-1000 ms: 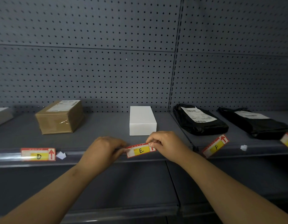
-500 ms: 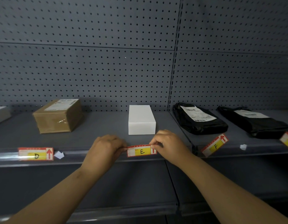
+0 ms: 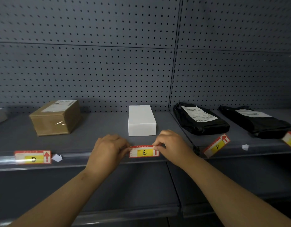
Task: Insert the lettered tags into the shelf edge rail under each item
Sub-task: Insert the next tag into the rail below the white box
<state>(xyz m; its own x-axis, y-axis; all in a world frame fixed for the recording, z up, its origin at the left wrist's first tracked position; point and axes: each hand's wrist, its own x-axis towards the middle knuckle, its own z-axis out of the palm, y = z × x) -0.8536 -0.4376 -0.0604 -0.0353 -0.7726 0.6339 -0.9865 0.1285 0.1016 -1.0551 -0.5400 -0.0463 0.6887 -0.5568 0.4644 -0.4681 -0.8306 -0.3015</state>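
Currently, the E tag (image 3: 144, 151) sits level on the shelf edge rail (image 3: 72, 158), directly in front of the white box (image 3: 142, 120). The left grip (image 3: 108, 148) pinches its left end and the right grip (image 3: 171, 145) pinches its right end. The D tag (image 3: 32, 157) sits in the rail left of the box. The F tag (image 3: 216, 145) lies tilted right of the box.

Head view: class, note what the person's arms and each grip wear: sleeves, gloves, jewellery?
Nothing worn shows. The left forearm and right forearm are bare down to the frame's lower edge, with no sleeve or cuff in view. The left grip and right grip are bare hands: no gloves, and no ring, watch or bracelet can be seen.
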